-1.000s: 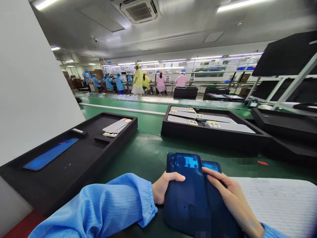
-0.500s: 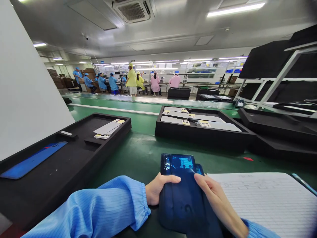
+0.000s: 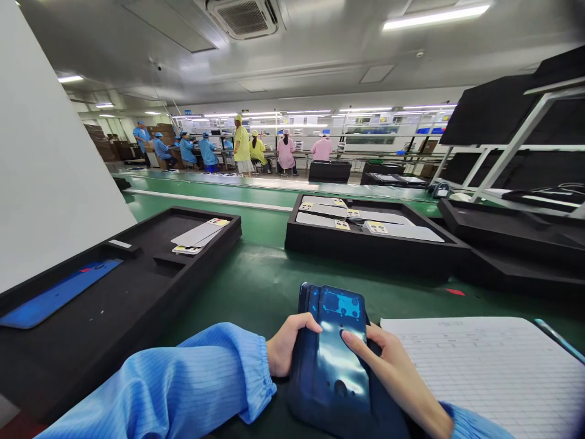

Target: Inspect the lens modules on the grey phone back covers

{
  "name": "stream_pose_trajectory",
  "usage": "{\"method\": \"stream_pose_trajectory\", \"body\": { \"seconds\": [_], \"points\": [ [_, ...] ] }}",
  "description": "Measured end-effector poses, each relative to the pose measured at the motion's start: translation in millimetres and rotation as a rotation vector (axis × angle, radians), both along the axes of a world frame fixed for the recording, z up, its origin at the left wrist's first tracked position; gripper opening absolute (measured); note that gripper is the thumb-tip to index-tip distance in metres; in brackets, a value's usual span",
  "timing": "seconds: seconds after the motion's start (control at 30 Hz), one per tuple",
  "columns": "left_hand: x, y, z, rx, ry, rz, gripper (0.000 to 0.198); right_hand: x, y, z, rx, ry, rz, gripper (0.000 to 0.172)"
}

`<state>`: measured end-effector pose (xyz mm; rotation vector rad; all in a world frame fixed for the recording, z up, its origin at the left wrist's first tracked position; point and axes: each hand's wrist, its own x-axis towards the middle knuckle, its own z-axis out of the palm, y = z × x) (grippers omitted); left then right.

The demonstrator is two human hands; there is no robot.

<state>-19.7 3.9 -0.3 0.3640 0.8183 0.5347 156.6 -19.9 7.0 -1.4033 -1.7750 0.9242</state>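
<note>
And on the far left a white panel point(image 3: 50, 152) slants up beside a black foam tray point(image 3: 141, 317). In that tray, a blue phone back cover point(image 3: 64, 292) lies near the left end, pale covers point(image 3: 196, 235) overlapping at the far right. Beyond the green worktop point(image 3: 256, 268), people in blue, yellow and pink point(image 3: 286, 152) line the background.

Now the centre: here's the left hand point(image 3: 290, 344), closed on the left side of a fanned stack of dark blue phone back covers point(image 3: 345, 360), thumb in front at the top cover's edge, other fingers hidden behind. The stack tilts in the hands, low over the worktop; behind it, a second black tray point(image 3: 365, 256) carries more pale covers point(image 3: 411, 233). The right hand point(image 3: 388, 360) grips the stack's right side, thumb pressed on the glossy top cover.

Just to the right, a red scrap point(image 3: 455, 292), a lined sheet point(image 3: 484, 366) and, along its edge, a slim pen-like object point(image 3: 560, 339)!
</note>
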Motion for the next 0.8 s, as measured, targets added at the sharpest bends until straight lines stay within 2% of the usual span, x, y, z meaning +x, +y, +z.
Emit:
{"method": "stream_pose_trajectory", "body": {
  "seconds": [0.2, 0.57, 0.8],
  "points": [
    [0, 0, 3.8, -0.041, 0.07, -0.015, 0.033, 0, 1, 1.8, 0.012, 0.032, -0.001, 0.033],
    [-1, -2, -6.9, -0.051, 0.079, -0.02, 0.027, 0, -3, -0.8, -0.025, 0.094, 0.016, 0.034],
    [-2, -1, -8.0, -0.048, 0.058, -0.035, 0.027, -1, -3, 0.1, -0.037, 0.099, 0.019, 0.036]
  ]
}}
